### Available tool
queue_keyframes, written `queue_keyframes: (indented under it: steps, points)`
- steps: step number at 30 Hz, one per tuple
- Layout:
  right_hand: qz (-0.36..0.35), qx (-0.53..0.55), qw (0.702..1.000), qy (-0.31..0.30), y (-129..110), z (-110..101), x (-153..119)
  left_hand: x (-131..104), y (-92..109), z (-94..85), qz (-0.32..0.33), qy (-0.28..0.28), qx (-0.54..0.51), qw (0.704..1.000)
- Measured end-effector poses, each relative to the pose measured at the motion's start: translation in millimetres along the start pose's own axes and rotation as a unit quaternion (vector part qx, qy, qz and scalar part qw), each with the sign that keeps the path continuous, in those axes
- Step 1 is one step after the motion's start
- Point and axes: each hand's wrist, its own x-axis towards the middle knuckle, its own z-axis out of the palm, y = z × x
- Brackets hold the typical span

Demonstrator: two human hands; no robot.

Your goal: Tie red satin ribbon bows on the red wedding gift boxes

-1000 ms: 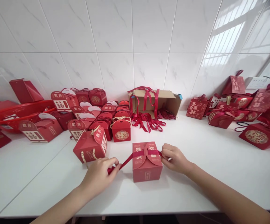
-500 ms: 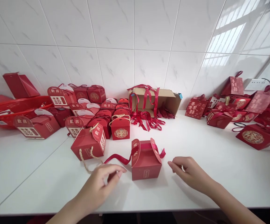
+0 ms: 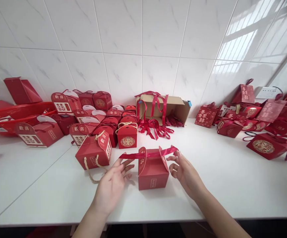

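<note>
A small red gift box (image 3: 153, 173) stands upright near the table's front. Its two rounded flaps rise at the sides, and a dark red ribbon (image 3: 133, 156) passes through them across the top. My left hand (image 3: 113, 180), left of the box, pinches one end of the ribbon, with the other fingers loosely spread. On the right, my right hand (image 3: 185, 172) holds the other end between thumb and index finger. The ribbon is stretched out nearly level between both hands. Beside my left hand lies a red box with rope handles (image 3: 92, 150).
Rows of red boxes (image 3: 127, 138) stand behind on the left, near a red basket (image 3: 17, 114). A cardboard box (image 3: 180, 105) with loose ribbons is at the back middle. More red boxes (image 3: 269, 145) crowd the right of the white table (image 3: 158, 210).
Both hands have risen and taken hold of the ribbon ends. The ribbon, which was hanging and curling on the table, is now lifted and drawn out to both sides.
</note>
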Motion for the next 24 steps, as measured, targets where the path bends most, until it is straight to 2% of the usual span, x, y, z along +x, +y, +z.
queue_keyframes:
  steps: [1, 3, 5, 7, 13, 18, 24]
  points:
    - [0.010, 0.082, 0.997, -0.004, -1, 4, 0, 2, 1, 3.2, -0.020, 0.016, -0.086, 0.996]
    - [0.030, 0.202, 0.979, 0.003, -4, 10, 2, 5, 5, 9.1, -0.039, 0.063, -0.176, 0.982]
    - [0.031, 0.258, 0.965, 0.036, -7, 13, 5, 7, 10, 13.3, -0.025, 0.105, -0.197, 0.974]
    - [0.005, 0.262, 0.963, 0.066, -11, 13, 7, 7, 15, 15.3, 0.004, 0.117, -0.190, 0.975]
    - [-0.133, 0.144, 0.976, 0.091, -29, 9, 7, 7, 37, 20.6, 0.122, 0.104, -0.121, 0.980]
    - [-0.252, 0.019, 0.964, 0.082, -59, 14, 11, 17, 58, 36.9, 0.264, 0.084, -0.013, 0.961]
    - [-0.343, -0.110, 0.933, 0.014, -99, 33, 22, 29, 85, 66.5, 0.313, -0.017, 0.127, 0.941]
